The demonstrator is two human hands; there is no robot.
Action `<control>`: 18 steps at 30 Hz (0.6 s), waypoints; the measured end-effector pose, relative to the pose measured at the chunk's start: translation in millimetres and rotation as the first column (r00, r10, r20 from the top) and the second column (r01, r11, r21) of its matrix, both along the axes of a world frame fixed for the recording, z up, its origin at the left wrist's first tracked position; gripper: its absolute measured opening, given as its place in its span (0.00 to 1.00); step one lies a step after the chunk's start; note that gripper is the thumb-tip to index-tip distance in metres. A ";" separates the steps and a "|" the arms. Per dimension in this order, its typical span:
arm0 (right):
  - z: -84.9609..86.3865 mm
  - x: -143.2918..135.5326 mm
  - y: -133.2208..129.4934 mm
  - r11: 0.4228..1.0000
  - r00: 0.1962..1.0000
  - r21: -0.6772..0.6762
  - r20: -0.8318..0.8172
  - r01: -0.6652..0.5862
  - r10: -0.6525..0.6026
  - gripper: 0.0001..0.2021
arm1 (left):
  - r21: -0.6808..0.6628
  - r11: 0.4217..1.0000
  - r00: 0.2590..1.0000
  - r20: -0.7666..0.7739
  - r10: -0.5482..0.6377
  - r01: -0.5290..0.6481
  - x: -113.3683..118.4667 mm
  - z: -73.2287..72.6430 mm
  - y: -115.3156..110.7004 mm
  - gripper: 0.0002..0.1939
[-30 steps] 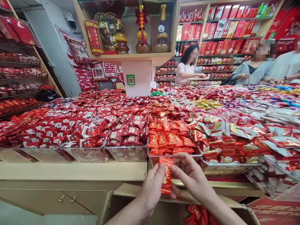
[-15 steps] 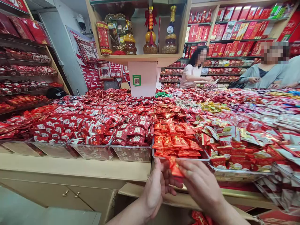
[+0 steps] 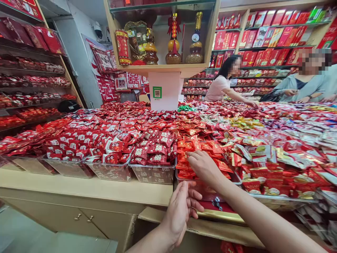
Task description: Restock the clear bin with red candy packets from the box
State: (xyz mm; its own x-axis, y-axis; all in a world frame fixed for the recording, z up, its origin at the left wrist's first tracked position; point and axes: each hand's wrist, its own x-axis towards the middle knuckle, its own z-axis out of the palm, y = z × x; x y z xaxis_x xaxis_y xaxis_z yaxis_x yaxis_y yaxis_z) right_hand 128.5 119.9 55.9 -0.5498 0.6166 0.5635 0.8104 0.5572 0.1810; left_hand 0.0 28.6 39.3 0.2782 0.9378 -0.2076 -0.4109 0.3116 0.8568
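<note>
the right hand (image 3: 204, 168), its grip impossible to tell, is over the red packets (image 3: 182, 165), nearer them than the loosely spread left hand (image 3: 180, 208).

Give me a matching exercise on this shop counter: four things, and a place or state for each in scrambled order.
1. Left hand
2. Right hand
3. QR sign
4. Carton

A. On the white post
B. Brown, open, below the hands
C. Over the bright red packets in a clear tray
D. Fingers spread, nothing held, at the front of that tray

Pairs: 1-D, 2-C, 3-A, 4-B
</note>
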 end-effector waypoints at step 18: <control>-10.6 16.3 -84.0 0.945 0.848 0.046 -0.430 -0.324 0.311 0.08 | 0.012 0.999 0.998 0.047 0.048 -0.049 -1.4 0.5 -1.2 0.17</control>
State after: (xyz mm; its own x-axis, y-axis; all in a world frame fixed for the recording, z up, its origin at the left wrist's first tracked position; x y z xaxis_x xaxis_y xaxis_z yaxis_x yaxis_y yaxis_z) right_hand 144.9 35.9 45.3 -0.4287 0.4678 0.7729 0.5827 0.7969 -0.1592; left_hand -1.4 27.5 39.7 0.2414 0.9530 -0.1829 -0.4645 0.2789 0.8405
